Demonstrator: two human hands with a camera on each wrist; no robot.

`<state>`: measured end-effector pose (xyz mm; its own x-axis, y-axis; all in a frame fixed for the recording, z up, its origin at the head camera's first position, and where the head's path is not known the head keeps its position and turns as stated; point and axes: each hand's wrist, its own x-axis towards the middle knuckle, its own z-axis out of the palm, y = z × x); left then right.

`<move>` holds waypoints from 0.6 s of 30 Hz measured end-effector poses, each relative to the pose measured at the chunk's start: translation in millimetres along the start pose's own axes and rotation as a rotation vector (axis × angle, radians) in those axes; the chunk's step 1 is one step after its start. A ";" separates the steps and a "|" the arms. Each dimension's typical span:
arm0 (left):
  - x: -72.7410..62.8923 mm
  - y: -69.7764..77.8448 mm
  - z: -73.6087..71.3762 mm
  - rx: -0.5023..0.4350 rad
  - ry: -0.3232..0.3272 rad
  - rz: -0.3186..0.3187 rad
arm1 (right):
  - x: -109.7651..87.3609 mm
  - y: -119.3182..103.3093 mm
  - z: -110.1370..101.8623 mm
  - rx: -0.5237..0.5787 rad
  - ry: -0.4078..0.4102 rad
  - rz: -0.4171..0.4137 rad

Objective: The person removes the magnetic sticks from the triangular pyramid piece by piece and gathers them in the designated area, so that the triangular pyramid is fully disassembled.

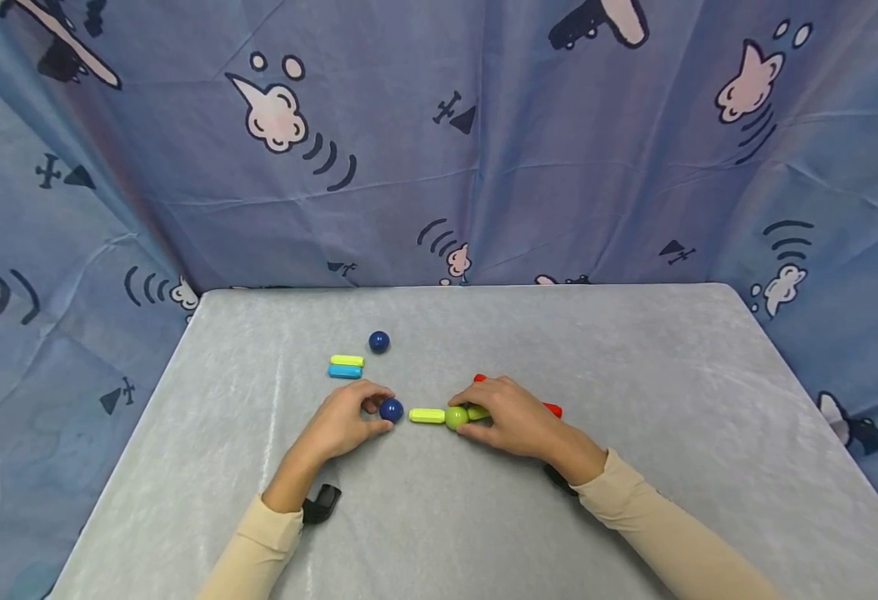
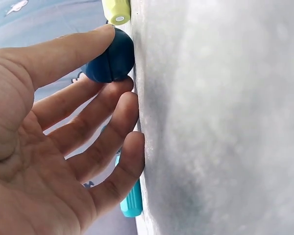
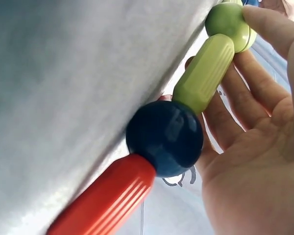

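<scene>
My left hand (image 1: 348, 418) pinches a dark blue ball (image 1: 391, 409) between thumb and fingertips, low over the table. The ball sits just left of a lime-green rod (image 1: 427, 415), whose right end meets a green ball (image 1: 456, 417). My right hand (image 1: 517, 417) holds that green ball between thumb and fingers. In the right wrist view, a second lime rod (image 3: 203, 71) runs from the green ball to another dark blue ball (image 3: 164, 138), and a red rod (image 3: 112, 196) extends from there. The hand hides much of this chain in the head view.
Beyond my left hand, a lime rod (image 1: 347, 360) and a light blue rod (image 1: 344, 372) lie side by side, with a loose dark blue ball (image 1: 379, 342) behind them. A red piece (image 1: 479, 377) shows behind my right hand. Patterned blue cloth (image 1: 529, 200) hangs around the grey table (image 1: 634, 350).
</scene>
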<state>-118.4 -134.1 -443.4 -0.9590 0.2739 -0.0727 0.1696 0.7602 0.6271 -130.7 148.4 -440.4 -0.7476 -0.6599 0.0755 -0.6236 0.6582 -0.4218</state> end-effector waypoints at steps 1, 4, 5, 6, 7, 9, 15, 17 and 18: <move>0.2 0.3 -0.3 0.003 0.000 0.001 | 0.1 0.0 -0.2 0.001 0.004 -0.003; 0.5 1.5 -2.3 0.002 0.001 -0.001 | 0.3 -0.2 -0.5 0.004 0.014 -0.009; 0.6 2.0 -3.5 0.002 0.005 0.000 | 0.2 0.0 -0.3 0.002 0.019 -0.013; 0.6 2.7 -5.1 0.001 0.008 -0.004 | 0.0 0.2 0.0 0.001 0.024 -0.017; 0.4 3.8 -7.4 -0.004 0.011 -0.009 | -0.1 0.5 0.3 0.002 0.027 -0.019; 0.3 5.1 -13.0 -0.014 0.023 -0.020 | -0.2 1.0 0.8 0.006 0.034 -0.025; 5.2 4.0 -37.9 -0.024 0.074 -0.035 | -1.4 2.4 1.7 0.027 0.039 -0.032; 9.0 2.6 -47.3 -0.018 0.092 -0.041 | -2.1 2.6 1.9 0.027 0.038 -0.026; 11.4 1.8 -51.7 -0.017 0.102 -0.041 | -2.3 2.7 2.0 0.028 0.038 -0.023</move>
<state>-140.7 -160.1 -403.0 -0.9834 0.1803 -0.0197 0.1265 0.7594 0.6383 -130.2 150.9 -443.5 -0.7416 -0.6602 0.1192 -0.6345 0.6325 -0.4443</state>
